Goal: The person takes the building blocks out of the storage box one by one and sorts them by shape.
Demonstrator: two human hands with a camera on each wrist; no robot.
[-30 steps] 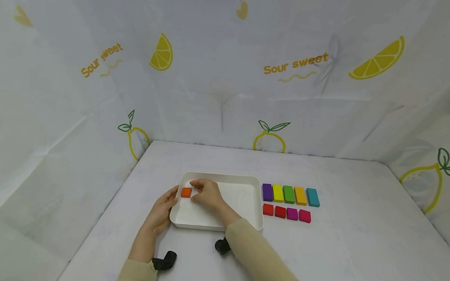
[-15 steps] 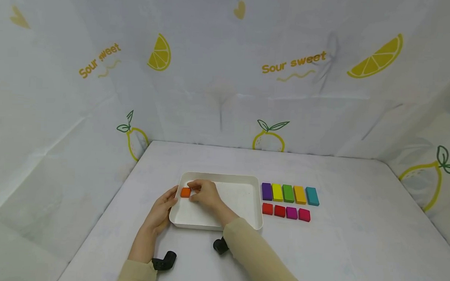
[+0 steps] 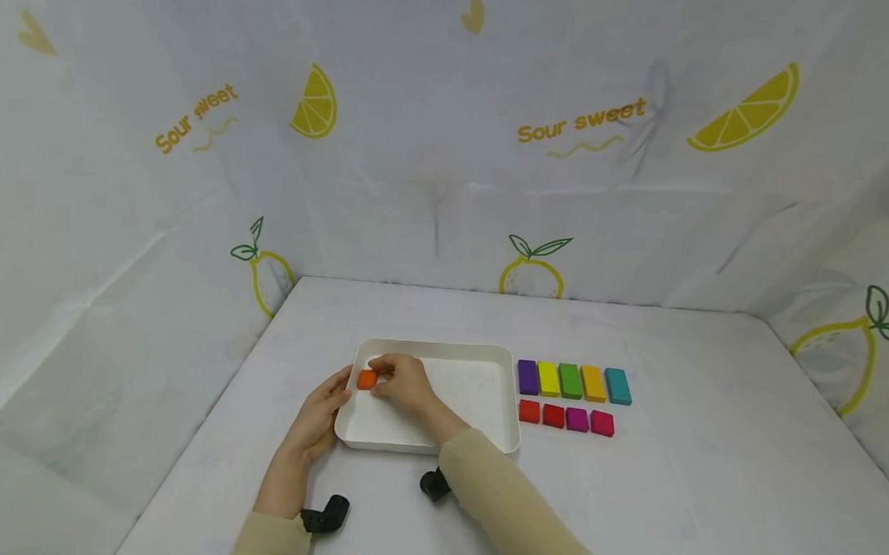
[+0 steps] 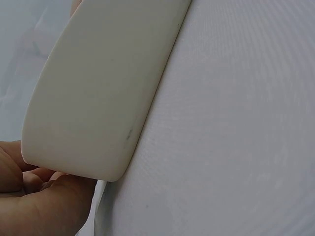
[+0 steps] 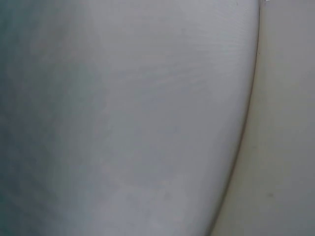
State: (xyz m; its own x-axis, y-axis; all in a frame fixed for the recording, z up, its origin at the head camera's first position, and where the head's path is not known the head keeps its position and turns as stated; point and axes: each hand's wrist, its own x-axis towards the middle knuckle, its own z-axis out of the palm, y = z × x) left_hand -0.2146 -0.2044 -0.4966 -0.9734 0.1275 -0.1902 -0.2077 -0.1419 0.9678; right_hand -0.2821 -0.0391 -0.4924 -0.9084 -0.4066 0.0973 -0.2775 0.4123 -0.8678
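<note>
A white tray [image 3: 471, 353] lies on the table, with an orange block [image 3: 367, 379] inside near its left wall. My left hand [image 3: 318, 418] holds the tray's left side, thumb at the rim; in the left wrist view, its fingers [image 4: 54, 206] curl by the tray corner [image 4: 98, 123]. My right hand [image 3: 407, 384] reaches over the front wall into the tray. Its thumb and forefinger stand apart at the right edge of the orange block; whether they touch it is hard to tell. The right wrist view shows only the cloth and tray wall [image 5: 280, 128], not the hand.
Right of the tray, a back row has purple [image 3: 528, 378], yellow [image 3: 549, 379], green [image 3: 570, 381], amber [image 3: 593, 384] and teal [image 3: 619, 386] blocks. Smaller red [image 3: 530, 411], dark red [image 3: 554, 416], magenta [image 3: 577, 419] and crimson [image 3: 603, 423] blocks lie in front.
My right hand has shifted slightly left, its fingertips closer around the orange block's right edge. The block, the tray and my left hand keep their places.
</note>
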